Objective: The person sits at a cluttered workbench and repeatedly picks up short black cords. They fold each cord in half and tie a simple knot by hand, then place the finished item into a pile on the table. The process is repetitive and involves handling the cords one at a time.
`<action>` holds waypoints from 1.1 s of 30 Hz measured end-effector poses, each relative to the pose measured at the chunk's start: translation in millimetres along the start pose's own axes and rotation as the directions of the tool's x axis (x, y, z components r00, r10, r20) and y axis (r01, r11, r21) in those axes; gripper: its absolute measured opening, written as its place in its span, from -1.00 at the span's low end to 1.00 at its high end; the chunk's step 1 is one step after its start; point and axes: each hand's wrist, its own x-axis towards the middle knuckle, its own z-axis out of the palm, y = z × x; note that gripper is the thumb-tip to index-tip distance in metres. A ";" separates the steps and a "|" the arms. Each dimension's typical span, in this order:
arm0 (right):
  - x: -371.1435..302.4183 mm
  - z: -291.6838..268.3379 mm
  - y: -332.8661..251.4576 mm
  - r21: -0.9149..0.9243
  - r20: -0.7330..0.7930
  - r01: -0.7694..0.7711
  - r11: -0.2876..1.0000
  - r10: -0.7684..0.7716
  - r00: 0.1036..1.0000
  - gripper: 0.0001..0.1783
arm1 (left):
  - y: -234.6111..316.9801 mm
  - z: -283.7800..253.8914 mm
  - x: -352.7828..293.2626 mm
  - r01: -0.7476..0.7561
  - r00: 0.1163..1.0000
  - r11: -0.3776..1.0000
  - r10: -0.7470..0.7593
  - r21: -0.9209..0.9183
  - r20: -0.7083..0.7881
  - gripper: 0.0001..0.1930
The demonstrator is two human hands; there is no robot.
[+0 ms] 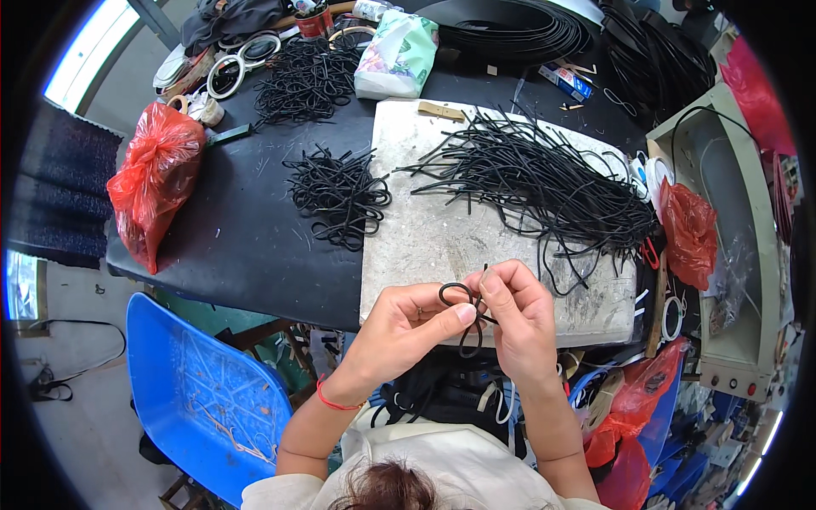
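Between my two hands is a thin black cord (444, 291) bent into loops, held just over the near edge of a worn white board (425, 238). My left hand (412, 327) pinches the crossing of the loops between thumb and fingers. With thumb and forefinger, my right hand (520, 314) grips the cord close to its short upper end. Beyond them on the board lies a large bundle of straight black cords (535, 178). A smaller pile of looped, knotted cords (338, 195) rests left of it, partly on the dark tabletop.
Another heap of looped cords (306, 76) sits farther back, beside a tissue pack (397, 55). A red plastic bag (155, 183) stands at the left. Coiled black strips (510, 30) lie at the back. A blue chair (204, 391) is at lower left, a metal box (722, 340) at right.
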 end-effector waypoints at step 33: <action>0.0 -9.6 10.2 -0.393 -0.073 0.102 0.914 -0.141 0.987 -0.78 | -14.8 6.8 1.0 0.015 0.985 0.962 0.032 0.273 -0.168 -0.84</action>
